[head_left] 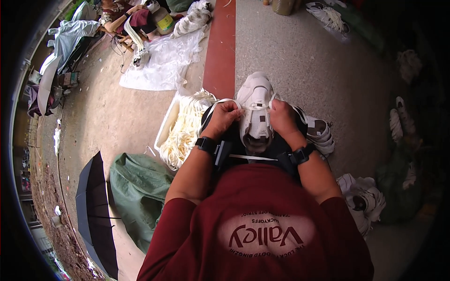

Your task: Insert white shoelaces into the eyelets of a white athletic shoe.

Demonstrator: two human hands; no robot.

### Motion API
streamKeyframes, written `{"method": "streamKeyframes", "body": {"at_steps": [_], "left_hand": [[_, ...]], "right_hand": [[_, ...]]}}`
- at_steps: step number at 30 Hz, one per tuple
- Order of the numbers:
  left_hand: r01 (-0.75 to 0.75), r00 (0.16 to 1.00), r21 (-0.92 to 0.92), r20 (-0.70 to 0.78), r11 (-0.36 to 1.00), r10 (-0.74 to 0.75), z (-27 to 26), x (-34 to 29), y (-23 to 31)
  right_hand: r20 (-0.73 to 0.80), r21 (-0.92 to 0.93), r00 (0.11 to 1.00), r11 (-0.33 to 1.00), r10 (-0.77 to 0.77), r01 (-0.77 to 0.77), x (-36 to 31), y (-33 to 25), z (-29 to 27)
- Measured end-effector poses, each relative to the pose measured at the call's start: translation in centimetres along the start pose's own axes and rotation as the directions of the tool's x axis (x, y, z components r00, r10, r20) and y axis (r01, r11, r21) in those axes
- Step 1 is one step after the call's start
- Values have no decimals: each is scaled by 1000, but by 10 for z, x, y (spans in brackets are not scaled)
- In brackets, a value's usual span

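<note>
A white tray of pale laces (180, 129) lies left; the left hand (223, 118) pinches a flat white lace (216, 106); the white mesh sneaker (255, 110) rests on the lap, heel hidden; the right hand (282, 117) closes on its eyelet edge, fingertips unseen.

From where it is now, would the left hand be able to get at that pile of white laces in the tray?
Probably yes. The left hand is busy pinching a lace on the white shoe, but the tray of white laces lies just to its left, with nothing between them. It would have to let go first.
</note>
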State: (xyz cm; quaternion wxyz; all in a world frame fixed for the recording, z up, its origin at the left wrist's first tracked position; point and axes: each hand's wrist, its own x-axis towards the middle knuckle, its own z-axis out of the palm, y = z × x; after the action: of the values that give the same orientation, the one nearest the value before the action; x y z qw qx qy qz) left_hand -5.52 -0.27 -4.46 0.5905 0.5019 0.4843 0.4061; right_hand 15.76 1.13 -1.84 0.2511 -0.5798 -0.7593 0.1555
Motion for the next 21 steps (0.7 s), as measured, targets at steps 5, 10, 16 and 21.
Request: {"method": "streamKeyframes", "body": {"at_steps": [5,10,16,21], "left_hand": [[5,1000,-4,-15,1000,-5,2,-1,2],[-8,1000,-88,-15,996,6,7,-5,3],[-81,995,-114,-71,990,73,19,1,-8],[-102,990,-152,-110,983,86,14,0,2]], "right_hand": [[-33,142,994,985,107,-102,2,8,7],[-64,13,997,999,-36,37,2,2,16],[-51,449,969,873,240,-193,-1,25,26],[-172,52,984,997,-54,64,-9,-12,8]]}}
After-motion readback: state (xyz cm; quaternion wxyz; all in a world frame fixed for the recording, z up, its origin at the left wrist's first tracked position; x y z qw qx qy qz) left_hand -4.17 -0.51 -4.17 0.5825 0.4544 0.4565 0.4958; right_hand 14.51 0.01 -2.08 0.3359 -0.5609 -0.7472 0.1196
